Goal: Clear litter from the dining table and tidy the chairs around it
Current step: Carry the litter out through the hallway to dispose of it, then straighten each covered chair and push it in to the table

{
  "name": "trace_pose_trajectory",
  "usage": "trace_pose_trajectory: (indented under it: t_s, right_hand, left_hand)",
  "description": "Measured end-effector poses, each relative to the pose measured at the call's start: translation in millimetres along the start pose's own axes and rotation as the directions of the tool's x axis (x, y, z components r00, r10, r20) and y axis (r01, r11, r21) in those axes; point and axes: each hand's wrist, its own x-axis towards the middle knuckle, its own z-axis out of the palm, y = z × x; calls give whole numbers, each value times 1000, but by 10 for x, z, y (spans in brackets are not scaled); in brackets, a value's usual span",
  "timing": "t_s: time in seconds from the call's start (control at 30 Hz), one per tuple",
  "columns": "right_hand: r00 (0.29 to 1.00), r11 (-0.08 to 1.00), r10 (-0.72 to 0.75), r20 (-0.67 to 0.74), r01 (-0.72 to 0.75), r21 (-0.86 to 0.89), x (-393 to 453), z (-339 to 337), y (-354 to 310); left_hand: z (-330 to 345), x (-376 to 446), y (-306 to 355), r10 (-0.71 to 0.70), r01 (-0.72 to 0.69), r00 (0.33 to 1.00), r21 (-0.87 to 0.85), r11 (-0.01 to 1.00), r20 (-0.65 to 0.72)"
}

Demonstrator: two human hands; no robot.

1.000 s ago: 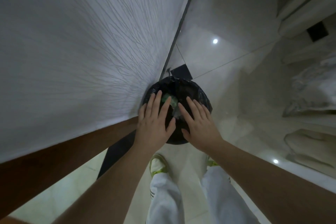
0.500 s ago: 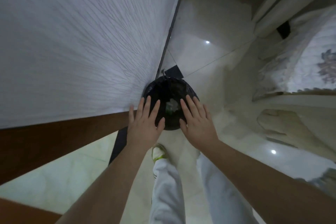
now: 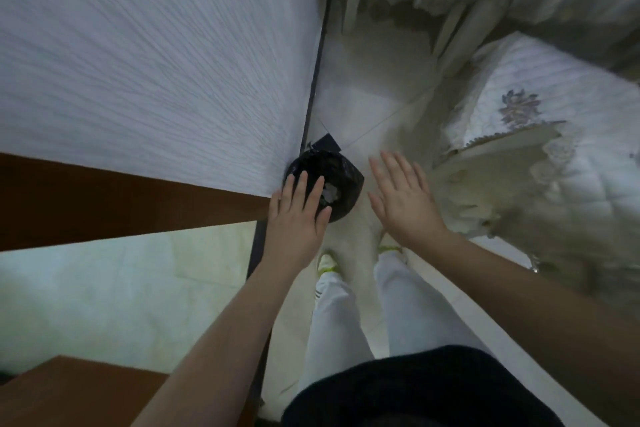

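While the black-lined bin (image 3: 341, 177) stands on the floor against the wall, holding pale litter (image 3: 330, 191), both hands hang empty with fingers spread: the left hand (image 3: 298, 218) above its rim, the right hand (image 3: 403, 199) beside it. A careless step could tip it.

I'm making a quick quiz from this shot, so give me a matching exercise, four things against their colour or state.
Things:
1. bin liner
2. trousers
3. left hand
4. right hand

Descriptions:
A. white
B. open, over the floor beside the bin
C. black
D. open, in front of the bin's mouth

Pairs: 1-C, 2-A, 3-D, 4-B
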Motion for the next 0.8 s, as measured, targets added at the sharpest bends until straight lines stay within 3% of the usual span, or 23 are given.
trace_pose_trajectory:
  t_s: [0.23,0.5,0.8]
  right_hand:
    - [989,998,56,-135,-51,40,-262,-713,-255]
    - [937,975,215,-274,-187,124,-655,-1245,-382]
    - [795,915,395,-460,-383,125,-1518,-1930,-18]
  left_hand:
    - [-944,12,145,183,-188,978,-38,981,-101]
    - [-1649,33,411,399,-401,898,30,916,-185]
    - [-1933,1,1250,615,-631,755,5,776,-225]
